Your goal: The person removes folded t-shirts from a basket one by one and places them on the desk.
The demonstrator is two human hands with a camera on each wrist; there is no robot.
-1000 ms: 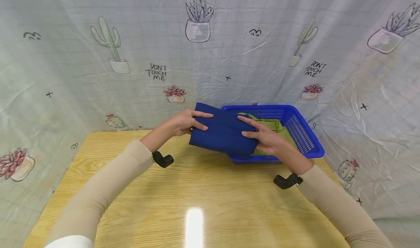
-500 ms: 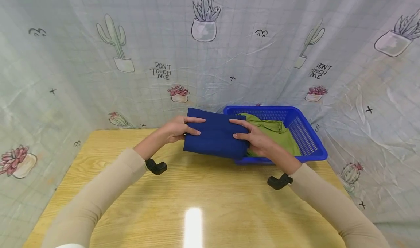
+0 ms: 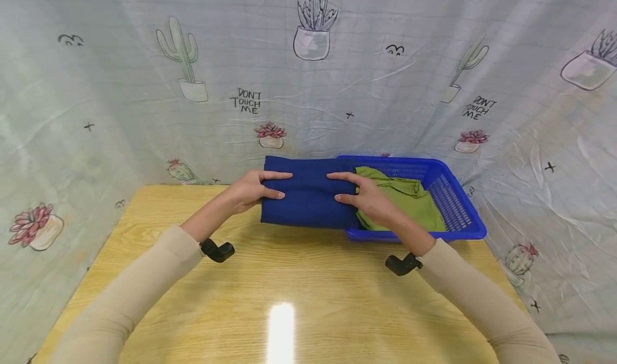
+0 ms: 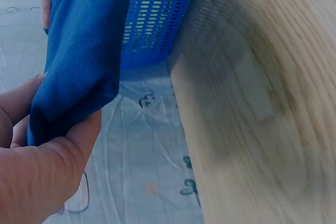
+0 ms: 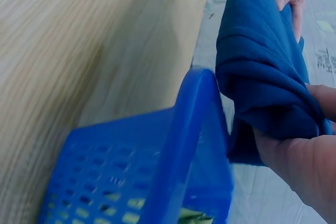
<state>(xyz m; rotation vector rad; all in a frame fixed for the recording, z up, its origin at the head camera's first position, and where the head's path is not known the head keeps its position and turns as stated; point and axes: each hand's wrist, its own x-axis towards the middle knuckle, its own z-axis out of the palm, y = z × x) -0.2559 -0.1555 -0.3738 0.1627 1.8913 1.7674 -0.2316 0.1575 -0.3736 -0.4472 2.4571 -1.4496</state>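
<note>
A folded dark blue cloth (image 3: 308,198), probably a garment, is held up between both hands, its layers showing at the ends in the wrist views. My left hand (image 3: 250,190) grips its left end, thumb on the near side and other fingers partly hidden behind or under it. At the opposite end my right hand (image 3: 368,195) pinches the cloth the same way. The cloth hangs above the table and overlaps the left rim of a blue plastic basket (image 3: 463,209) in the head view. Inside the basket lies a green cloth (image 3: 409,206), folded with some creases.
The basket stands at the back right of a wooden table (image 3: 308,278). Behind and beside the table hangs a pale curtain (image 3: 308,85) printed with cacti. A black wrist camera (image 3: 219,250) sits on the left wrist, and another black camera (image 3: 402,264) on the right.
Both hands have carried the blue cloth leftward, away from over the basket, and levelled it from a tilt. More of the green cloth shows now. The head view has shifted slightly.
</note>
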